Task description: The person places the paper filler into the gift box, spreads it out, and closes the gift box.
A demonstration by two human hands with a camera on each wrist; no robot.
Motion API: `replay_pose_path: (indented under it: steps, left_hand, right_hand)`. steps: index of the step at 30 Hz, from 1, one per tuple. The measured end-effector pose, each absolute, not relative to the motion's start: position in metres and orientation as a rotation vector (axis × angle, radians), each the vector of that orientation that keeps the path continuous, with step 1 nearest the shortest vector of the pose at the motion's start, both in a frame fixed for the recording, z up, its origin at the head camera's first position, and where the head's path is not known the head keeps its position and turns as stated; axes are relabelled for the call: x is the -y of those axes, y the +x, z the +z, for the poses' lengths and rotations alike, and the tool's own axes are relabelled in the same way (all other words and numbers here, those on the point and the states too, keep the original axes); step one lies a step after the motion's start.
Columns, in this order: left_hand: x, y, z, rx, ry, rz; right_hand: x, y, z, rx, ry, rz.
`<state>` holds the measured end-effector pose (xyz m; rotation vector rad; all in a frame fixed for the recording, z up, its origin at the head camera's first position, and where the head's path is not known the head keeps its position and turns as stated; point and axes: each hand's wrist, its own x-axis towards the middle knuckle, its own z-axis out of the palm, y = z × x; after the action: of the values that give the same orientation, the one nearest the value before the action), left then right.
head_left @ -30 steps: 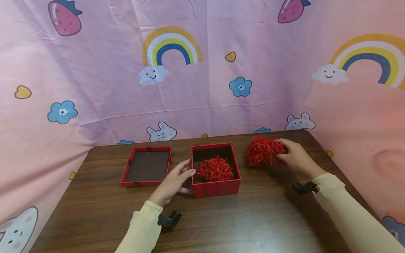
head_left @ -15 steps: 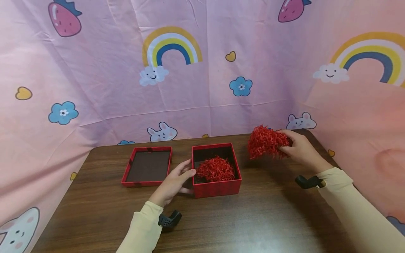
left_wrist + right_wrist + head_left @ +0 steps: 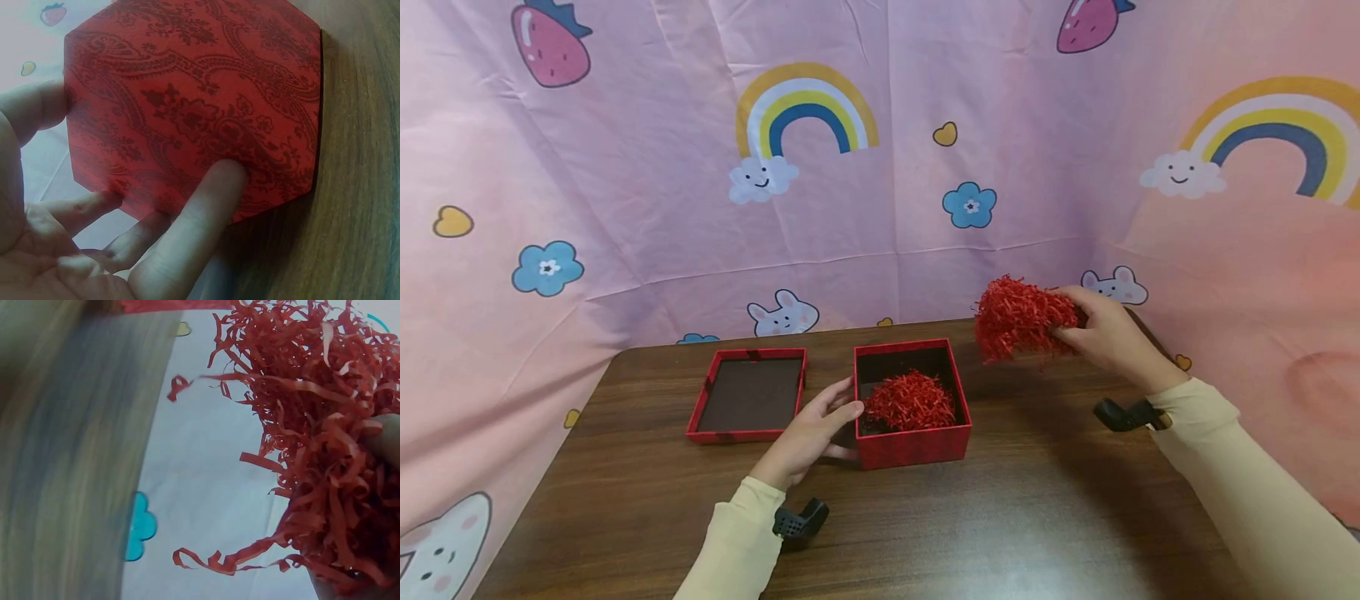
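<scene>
In the head view an open red box (image 3: 912,448) stands mid-table with a heap of red shredded paper (image 3: 912,402) inside. My left hand (image 3: 808,433) holds its left side, the thumb tip at the rim. The left wrist view shows fingers (image 3: 206,206) of that hand against the patterned red outer wall (image 3: 194,119). To the right of the box my right hand (image 3: 1112,337) grips a thick bunch of red shredded paper (image 3: 1018,318), raised above the table. Loose strands (image 3: 244,553) hang from the bunch in the right wrist view, where most of the hand is hidden.
A shallow red lid (image 3: 745,435) with a dark inside lies left of the box. Everything stands on a dark wooden table (image 3: 970,533). A pink printed cloth (image 3: 887,225) hangs behind and along the sides.
My right hand has lifted the bunch of shredded paper off the table, then shifted it slightly left. My left hand and the box have stayed in place.
</scene>
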<state>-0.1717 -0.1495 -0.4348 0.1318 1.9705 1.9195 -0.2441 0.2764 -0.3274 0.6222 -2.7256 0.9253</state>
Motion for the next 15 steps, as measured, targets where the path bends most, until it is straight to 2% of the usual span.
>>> replay_pose_path:
  steps: [15]
  left_hand:
    - [0.149, -0.171, -0.434, -1.967, 0.125, 1.923]
  right_hand:
    - [-0.234, -0.241, -0.300, 2.625, 0.839, 0.954]
